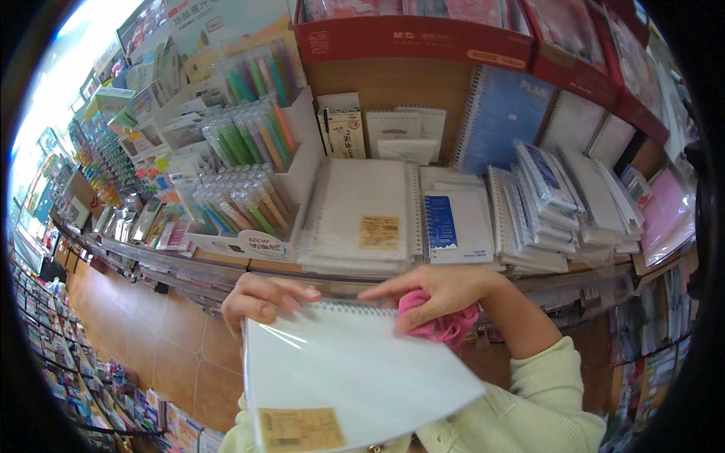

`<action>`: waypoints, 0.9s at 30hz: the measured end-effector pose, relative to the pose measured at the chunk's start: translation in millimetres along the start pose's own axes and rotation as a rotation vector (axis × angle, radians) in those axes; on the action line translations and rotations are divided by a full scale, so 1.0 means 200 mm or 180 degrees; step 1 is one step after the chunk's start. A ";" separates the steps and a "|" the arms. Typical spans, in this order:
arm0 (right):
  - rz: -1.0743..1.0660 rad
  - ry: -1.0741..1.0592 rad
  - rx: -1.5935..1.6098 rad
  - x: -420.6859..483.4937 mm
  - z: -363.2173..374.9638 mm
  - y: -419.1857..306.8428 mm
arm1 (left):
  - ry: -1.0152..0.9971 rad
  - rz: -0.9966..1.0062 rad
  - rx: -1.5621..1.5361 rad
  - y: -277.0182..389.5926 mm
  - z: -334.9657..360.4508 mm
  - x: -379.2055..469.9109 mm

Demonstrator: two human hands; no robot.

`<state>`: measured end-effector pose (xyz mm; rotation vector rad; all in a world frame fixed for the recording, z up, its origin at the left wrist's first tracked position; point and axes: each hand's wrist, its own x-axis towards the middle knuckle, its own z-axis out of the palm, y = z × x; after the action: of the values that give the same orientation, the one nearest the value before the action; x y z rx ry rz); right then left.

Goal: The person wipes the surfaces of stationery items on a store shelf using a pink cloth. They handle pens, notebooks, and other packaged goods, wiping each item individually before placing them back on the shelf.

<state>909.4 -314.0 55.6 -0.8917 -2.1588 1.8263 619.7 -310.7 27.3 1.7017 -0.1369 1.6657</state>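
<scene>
A white spiral-bound notebook (pixel 362 368) in clear plastic wrap is tilted before my chest, with its wire binding along the upper edge and a tan label (pixel 301 428) at the bottom. My left hand (pixel 257 300) grips its upper left corner. At the upper right, my right hand (pixel 444 286) clutches a crumpled pink cloth (pixel 453 325) against the notebook, its index finger stretched out over the binding. Just beyond both hands, a wrapped stack of similar notebooks (pixel 362 192) lies on the shelf, beside a smaller notebook with a blue band (pixel 440 221).
A white tiered display (pixel 303 147) holds bundled coloured pens at left. More wrapped notebooks (pixel 546 209) are piled at right, below a standing blue notebook (pixel 504 119). Red boxes (pixel 419 39) sit above. The shelf edge (pixel 340 277) runs close to my hands; wire racks (pixel 85 385) line the lower left.
</scene>
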 end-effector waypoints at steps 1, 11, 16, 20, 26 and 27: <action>0.0150 -0.0292 0.0157 0.00 0.01 0.00 | -0.0090 -0.0047 -0.0328 -0.02 -0.01 0.01; -0.0499 0.2365 0.2010 -0.41 0.15 0.39 | -0.1084 -0.0892 0.4389 -0.24 -0.01 0.07; -0.0461 0.4277 0.2101 -0.57 0.14 0.52 | -0.1769 -0.1606 0.4313 -0.21 -0.06 0.04; -0.0298 0.4157 0.1768 -0.56 0.09 0.51 | -0.2079 -0.1187 0.4404 -0.19 -0.02 0.07; -0.0327 0.4170 0.1189 -0.53 0.10 0.50 | -0.1657 -0.1009 0.4281 -0.09 -0.01 0.13; -0.0276 0.4145 0.1182 -0.53 0.10 0.50 | -0.1374 -0.0891 0.4178 -0.09 -0.01 0.13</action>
<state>1016.6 -381.1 -17.5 -1.3045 -0.9767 0.9771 632.9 -285.9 43.8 2.7946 1.1748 1.1248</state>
